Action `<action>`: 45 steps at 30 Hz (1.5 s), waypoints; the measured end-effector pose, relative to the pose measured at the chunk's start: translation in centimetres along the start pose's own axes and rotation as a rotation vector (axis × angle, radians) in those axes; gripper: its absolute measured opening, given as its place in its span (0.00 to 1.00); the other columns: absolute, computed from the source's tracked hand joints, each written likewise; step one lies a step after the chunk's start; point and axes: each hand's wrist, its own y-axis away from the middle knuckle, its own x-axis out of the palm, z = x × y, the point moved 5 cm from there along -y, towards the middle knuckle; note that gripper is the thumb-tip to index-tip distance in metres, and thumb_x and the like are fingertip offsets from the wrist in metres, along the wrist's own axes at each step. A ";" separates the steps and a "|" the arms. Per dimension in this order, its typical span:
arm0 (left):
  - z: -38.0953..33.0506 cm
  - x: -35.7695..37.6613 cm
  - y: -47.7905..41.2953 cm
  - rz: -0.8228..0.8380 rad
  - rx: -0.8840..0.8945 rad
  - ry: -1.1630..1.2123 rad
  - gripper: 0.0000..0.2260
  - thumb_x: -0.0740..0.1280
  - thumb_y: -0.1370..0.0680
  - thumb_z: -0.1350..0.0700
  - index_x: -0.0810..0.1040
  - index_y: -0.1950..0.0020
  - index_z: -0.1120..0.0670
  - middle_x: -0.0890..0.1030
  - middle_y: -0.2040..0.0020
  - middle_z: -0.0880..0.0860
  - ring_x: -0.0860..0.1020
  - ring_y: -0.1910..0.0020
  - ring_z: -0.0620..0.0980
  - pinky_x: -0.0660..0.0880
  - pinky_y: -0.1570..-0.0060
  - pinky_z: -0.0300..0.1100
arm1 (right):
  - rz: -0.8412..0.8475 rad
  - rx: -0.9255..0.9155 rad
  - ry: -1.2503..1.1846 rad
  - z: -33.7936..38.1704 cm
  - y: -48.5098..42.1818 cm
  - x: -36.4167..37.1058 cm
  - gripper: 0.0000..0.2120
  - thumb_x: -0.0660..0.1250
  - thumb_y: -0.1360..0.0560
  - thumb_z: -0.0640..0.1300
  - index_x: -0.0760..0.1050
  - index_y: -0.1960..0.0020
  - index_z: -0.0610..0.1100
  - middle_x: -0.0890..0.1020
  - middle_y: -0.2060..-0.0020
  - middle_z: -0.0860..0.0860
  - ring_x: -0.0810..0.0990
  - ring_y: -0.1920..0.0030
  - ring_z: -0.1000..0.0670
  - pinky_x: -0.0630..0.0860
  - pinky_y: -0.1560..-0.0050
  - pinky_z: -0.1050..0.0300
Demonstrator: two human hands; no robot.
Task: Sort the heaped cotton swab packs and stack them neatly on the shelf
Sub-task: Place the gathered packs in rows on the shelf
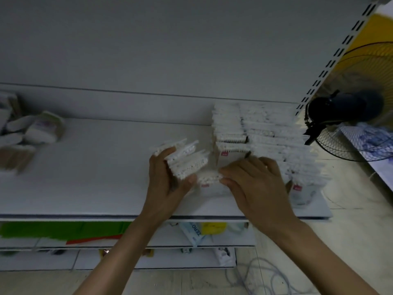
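Left hand (168,177) clasps a fanned bundle of swab packs (187,161), fingers over its far edge, thumb under its near end. Right hand (253,179) pinches one pack (209,177) lying between the hands. Both rest on the white shelf (85,177). Stacked rows of packs (265,135) stand just right; loose tubs (44,128) sit far left. A fan (348,107) stands beyond the shelf end.

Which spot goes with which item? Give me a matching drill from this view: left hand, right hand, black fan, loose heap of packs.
Items:
1. left hand
2. right hand
3. black fan
4. loose heap of packs

Places or states:
A. far left of the shelf
B. beyond the shelf's right end
C. gripping a fanned bundle of swab packs
D. fingers on a pack near the front edge

Pairs: 1-C, 2-D, 3-B, 4-A
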 end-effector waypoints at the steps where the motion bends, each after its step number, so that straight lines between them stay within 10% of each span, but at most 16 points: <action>1: 0.0 0.0 0.0 -0.001 0.001 -0.011 0.30 0.68 0.29 0.34 0.60 0.31 0.38 0.65 0.32 0.55 0.68 0.31 0.54 0.69 0.35 0.61 | -0.002 0.014 0.025 -0.5 -0.3 -0.7 0.08 0.64 0.26 0.44 0.82 0.55 0.46 0.82 0.60 0.50 0.79 0.58 0.45 0.65 0.50 0.52; 14: -0.3 0.1 0.1 -0.009 0.020 -0.053 0.35 0.76 0.38 0.44 0.59 0.38 0.27 0.67 0.34 0.54 0.71 0.34 0.47 0.72 0.35 0.52 | 0.070 -0.028 0.330 -5.4 -2.6 1.6 0.07 0.69 0.31 0.47 0.79 0.63 0.44 0.79 0.62 0.48 0.76 0.59 0.43 0.60 0.56 0.52; 20: -1.5 -0.6 0.2 -0.065 -0.041 0.153 0.33 0.75 0.38 0.47 0.63 0.38 0.45 0.73 0.38 0.49 0.75 0.38 0.42 0.75 0.44 0.35 | -0.009 0.021 0.395 -4.1 -2.0 0.7 0.12 0.67 0.30 0.46 0.82 0.49 0.43 0.81 0.55 0.45 0.75 0.53 0.42 0.62 0.53 0.51; 23: -2.2 -1.2 0.4 -0.080 -0.151 0.334 0.34 0.75 0.39 0.48 0.66 0.37 0.50 0.76 0.40 0.57 0.80 0.43 0.51 0.80 0.52 0.40 | -0.011 0.175 -0.016 -1.4 -0.5 -0.8 0.15 0.64 0.25 0.49 0.77 0.40 0.46 0.80 0.51 0.50 0.77 0.53 0.47 0.65 0.54 0.54; 26: -6.0 -0.8 0.2 0.016 0.019 0.183 0.31 0.77 0.39 0.50 0.69 0.41 0.36 0.78 0.43 0.41 0.79 0.43 0.41 0.77 0.47 0.35 | 0.180 0.372 -0.643 1.7 0.7 -0.8 0.24 0.62 0.25 0.58 0.63 0.30 0.62 0.72 0.44 0.66 0.74 0.46 0.61 0.69 0.49 0.69; 29: -8.2 0.4 0.9 0.191 0.158 -0.152 0.28 0.74 0.38 0.45 0.69 0.40 0.39 0.76 0.42 0.45 0.74 0.44 0.34 0.65 0.45 0.22 | 0.188 0.515 -0.889 2.7 1.6 -0.7 0.23 0.67 0.26 0.58 0.63 0.35 0.72 0.71 0.41 0.73 0.74 0.44 0.65 0.73 0.50 0.72; 32: -7.7 0.5 1.7 0.381 0.052 -0.092 0.40 0.76 0.40 0.37 0.62 0.32 0.40 0.68 0.36 0.49 0.69 0.36 0.37 0.66 0.39 0.29 | 0.115 0.714 -1.097 2.2 2.6 -0.4 0.16 0.74 0.31 0.55 0.73 0.47 0.69 0.79 0.47 0.65 0.81 0.50 0.59 0.79 0.58 0.63; 37: -5.0 1.5 0.7 0.217 -0.312 0.430 0.42 0.68 0.44 0.23 0.71 0.41 0.51 0.81 0.46 0.43 0.78 0.47 0.33 0.74 0.45 0.34 | -0.021 0.870 -1.318 2.1 2.9 -0.2 0.11 0.72 0.32 0.44 0.76 0.50 0.47 0.84 0.56 0.48 0.84 0.57 0.47 0.81 0.65 0.53; 40: -3.3 2.1 2.6 0.210 -0.629 0.744 0.45 0.80 0.49 0.34 0.75 0.37 0.52 0.83 0.44 0.54 0.81 0.45 0.54 0.80 0.49 0.51 | -0.048 0.889 -1.383 1.8 1.9 -0.6 0.12 0.67 0.31 0.42 0.72 0.49 0.41 0.84 0.58 0.47 0.85 0.58 0.47 0.81 0.66 0.54; 45: -1.9 -0.9 0.7 -0.025 -0.407 0.572 0.26 0.77 0.40 0.38 0.78 0.46 0.46 0.84 0.49 0.48 0.83 0.50 0.49 0.81 0.56 0.45 | -0.227 0.767 -1.063 -2.0 0.5 -3.6 0.13 0.72 0.29 0.40 0.70 0.50 0.46 0.83 0.55 0.48 0.85 0.56 0.48 0.82 0.61 0.49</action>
